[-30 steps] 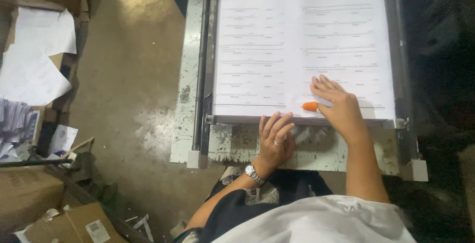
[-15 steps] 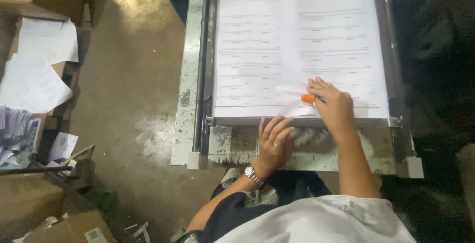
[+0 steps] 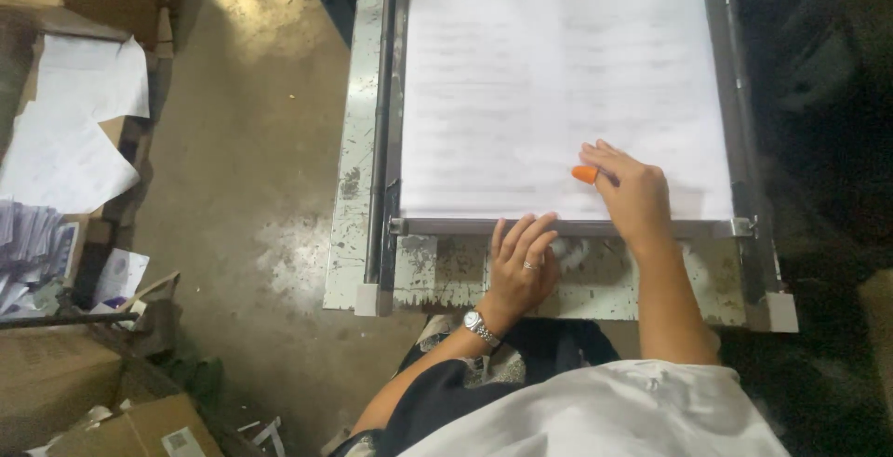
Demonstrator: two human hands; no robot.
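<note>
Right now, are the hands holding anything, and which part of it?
Nothing is gripped. The right hand, an orange cap on one fingertip, lies flat on the paper stack near its front edge. The left hand rests flat on the metal ledge.

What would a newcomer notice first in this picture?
The big white stack of paper fills the metal table at top centre. The right hand, with an orange finger cap, presses on the stack's near edge. The left hand, with ring and wristwatch, rests flat on the table's worn front ledge.
</note>
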